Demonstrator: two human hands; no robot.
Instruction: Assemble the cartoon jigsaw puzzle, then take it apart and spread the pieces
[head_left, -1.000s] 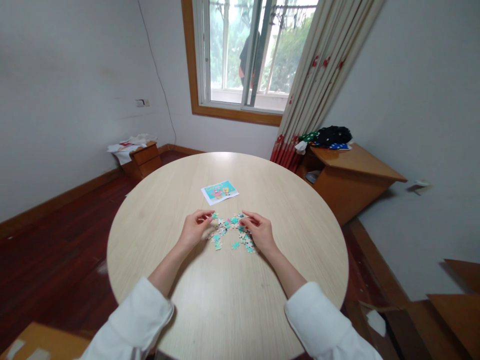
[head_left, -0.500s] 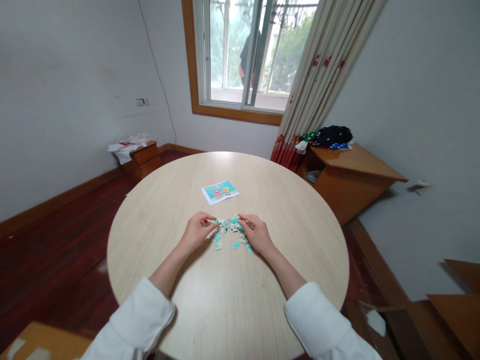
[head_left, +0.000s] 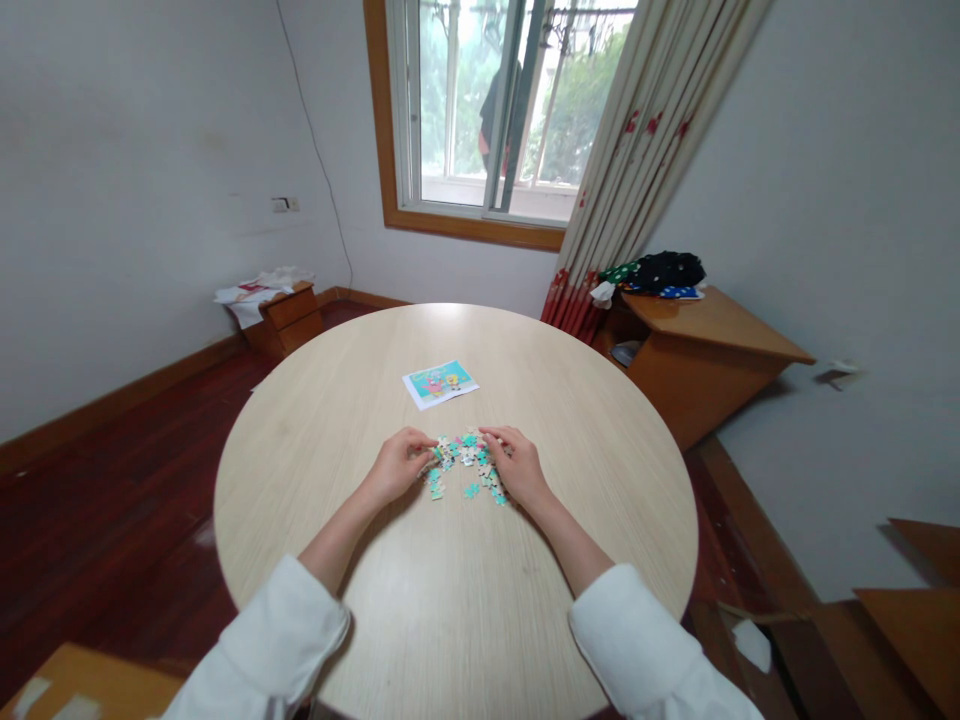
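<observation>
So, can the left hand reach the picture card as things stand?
Probably yes: only bare table lies between the left hand, at the puzzle pieces, and the picture card beyond.

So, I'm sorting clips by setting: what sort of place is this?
Likely a room in a home: a curtain beside the window, a round table with puzzle pieces, clothes on a wooden cabinet.

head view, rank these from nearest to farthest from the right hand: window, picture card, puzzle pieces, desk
1. puzzle pieces: at the right hand's fingertips, just to its left.
2. picture card: farther up the table, slightly left.
3. desk: off the table, to the right.
4. window: farthest, beyond the table.
</observation>
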